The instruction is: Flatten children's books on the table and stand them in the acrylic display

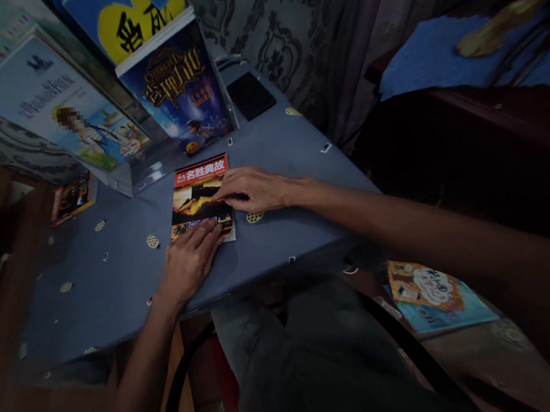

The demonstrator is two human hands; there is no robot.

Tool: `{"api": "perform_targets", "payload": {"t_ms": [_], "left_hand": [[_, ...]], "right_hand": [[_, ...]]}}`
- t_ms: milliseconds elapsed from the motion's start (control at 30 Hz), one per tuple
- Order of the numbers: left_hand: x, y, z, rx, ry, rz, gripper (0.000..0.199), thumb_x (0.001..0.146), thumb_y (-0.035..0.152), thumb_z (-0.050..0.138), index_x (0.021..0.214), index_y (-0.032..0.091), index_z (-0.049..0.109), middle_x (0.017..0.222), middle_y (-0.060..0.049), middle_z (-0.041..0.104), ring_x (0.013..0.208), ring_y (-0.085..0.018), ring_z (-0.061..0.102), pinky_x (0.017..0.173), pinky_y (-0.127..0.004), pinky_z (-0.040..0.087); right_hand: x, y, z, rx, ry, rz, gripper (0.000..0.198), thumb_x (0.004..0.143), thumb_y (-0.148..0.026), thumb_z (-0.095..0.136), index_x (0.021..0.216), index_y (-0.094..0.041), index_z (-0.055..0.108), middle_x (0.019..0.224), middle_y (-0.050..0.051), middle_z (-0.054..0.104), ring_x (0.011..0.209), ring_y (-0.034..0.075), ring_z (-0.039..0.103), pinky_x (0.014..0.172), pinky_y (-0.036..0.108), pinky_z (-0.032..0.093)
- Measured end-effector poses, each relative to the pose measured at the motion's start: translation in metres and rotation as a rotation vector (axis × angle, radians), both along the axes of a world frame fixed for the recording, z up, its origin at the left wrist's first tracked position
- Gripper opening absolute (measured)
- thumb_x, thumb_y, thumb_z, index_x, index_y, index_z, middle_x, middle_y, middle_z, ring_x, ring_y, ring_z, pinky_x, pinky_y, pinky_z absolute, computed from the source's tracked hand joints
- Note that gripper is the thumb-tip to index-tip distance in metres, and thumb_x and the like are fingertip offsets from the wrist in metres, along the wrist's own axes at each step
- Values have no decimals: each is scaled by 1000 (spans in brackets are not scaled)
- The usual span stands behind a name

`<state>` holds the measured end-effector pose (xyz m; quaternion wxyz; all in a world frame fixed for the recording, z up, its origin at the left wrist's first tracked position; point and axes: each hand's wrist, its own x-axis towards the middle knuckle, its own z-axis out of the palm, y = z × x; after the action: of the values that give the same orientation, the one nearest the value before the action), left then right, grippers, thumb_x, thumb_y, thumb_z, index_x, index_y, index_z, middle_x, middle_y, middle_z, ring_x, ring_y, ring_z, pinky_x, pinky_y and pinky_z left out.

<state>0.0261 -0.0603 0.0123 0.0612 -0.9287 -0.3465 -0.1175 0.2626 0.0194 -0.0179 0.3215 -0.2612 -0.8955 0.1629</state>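
A small book point(192, 197) with a red title band and a golden landscape photo lies closed, face up, on the cloth-covered table. My left hand point(191, 255) rests flat over its lower edge, fingers stretched out side by side. From the right, my right hand point(257, 188) reaches over the book's right edge. Its fingertips touch the cover near the middle, with the thumb close to that edge. Neither hand is closed around anything that I can see.
Behind the book, a clear stand point(124, 178) holds several upright books, including a dark blue one point(177, 87). A black flat object point(251, 95) lies at the back. Another book point(72, 197) lies left. An orange and blue book point(436, 296) sits lower right, below the table edge.
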Motion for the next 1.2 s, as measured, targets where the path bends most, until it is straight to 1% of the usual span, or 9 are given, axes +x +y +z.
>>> {"api": "perform_targets", "payload": {"t_ms": [167, 433, 533, 600, 700, 800, 900, 1033, 1200], "left_hand": [[-2, 1, -1, -35, 3, 13, 34, 104, 32, 43, 125, 23, 68, 125, -10, 72, 112, -23, 70, 96, -40, 59], [1, -1, 2, 9, 22, 14, 32, 104, 32, 43, 118, 21, 71, 121, -8, 74, 108, -22, 71, 92, -38, 60], [1, -2, 1, 8, 24, 16, 32, 104, 32, 44, 118, 21, 70, 122, -8, 73, 109, -23, 71, 93, -39, 61], [0, -3, -1, -4, 19, 24, 32, 103, 33, 45, 120, 21, 69, 125, -9, 72, 113, -23, 70, 96, -41, 60], [-1, -6, -7, -1, -2, 27, 32, 103, 33, 46, 124, 21, 67, 129, -10, 70, 119, -24, 67, 102, -43, 57], [-3, -11, -13, 6, -29, 9, 33, 102, 30, 47, 129, 21, 64, 132, -10, 68, 128, -25, 61, 109, -46, 53], [-5, -18, -17, 26, -70, -36, 31, 101, 26, 51, 128, 20, 64, 133, -9, 68, 135, -26, 55, 112, -49, 50], [-3, -26, -18, 60, -143, -71, 28, 98, 23, 56, 124, 20, 66, 130, -9, 69, 135, -28, 55, 111, -50, 50], [5, -30, -17, 79, -169, -31, 28, 96, 24, 56, 121, 17, 67, 127, -13, 70, 128, -28, 61, 108, -51, 52]], "right_hand": [[1, 0, -1, 13, 11, 15, 32, 94, -18, 50, 116, -18, 74, 107, 8, 75, 102, 20, 64, 94, 37, 49], [1, -2, 0, 4, 18, 50, 31, 93, -18, 50, 114, -17, 75, 107, 8, 76, 103, 21, 64, 96, 38, 49], [0, -7, 0, 9, 15, 56, 30, 94, -18, 50, 112, -16, 75, 105, 8, 76, 104, 21, 63, 96, 39, 49], [1, -15, 0, 26, 6, 75, 29, 95, -18, 50, 111, -17, 75, 104, 9, 75, 104, 21, 63, 95, 39, 50], [3, -36, 1, 68, -29, 109, 28, 97, -19, 49, 109, -15, 74, 105, 11, 75, 105, 23, 63, 93, 39, 51], [6, -62, 2, 130, -100, 72, 29, 99, -21, 48, 114, -15, 72, 116, 13, 73, 112, 26, 60, 96, 43, 49], [9, -81, 1, 180, -168, 45, 30, 99, -21, 50, 120, -14, 70, 125, 15, 70, 117, 28, 59, 98, 45, 47], [8, -90, -1, 190, -171, 10, 32, 100, -22, 48, 125, -15, 67, 126, 12, 70, 115, 25, 61, 98, 45, 47], [5, -88, -2, 220, -159, -27, 31, 101, -19, 48, 125, -18, 67, 122, 9, 73, 112, 23, 62, 100, 45, 47]]}}
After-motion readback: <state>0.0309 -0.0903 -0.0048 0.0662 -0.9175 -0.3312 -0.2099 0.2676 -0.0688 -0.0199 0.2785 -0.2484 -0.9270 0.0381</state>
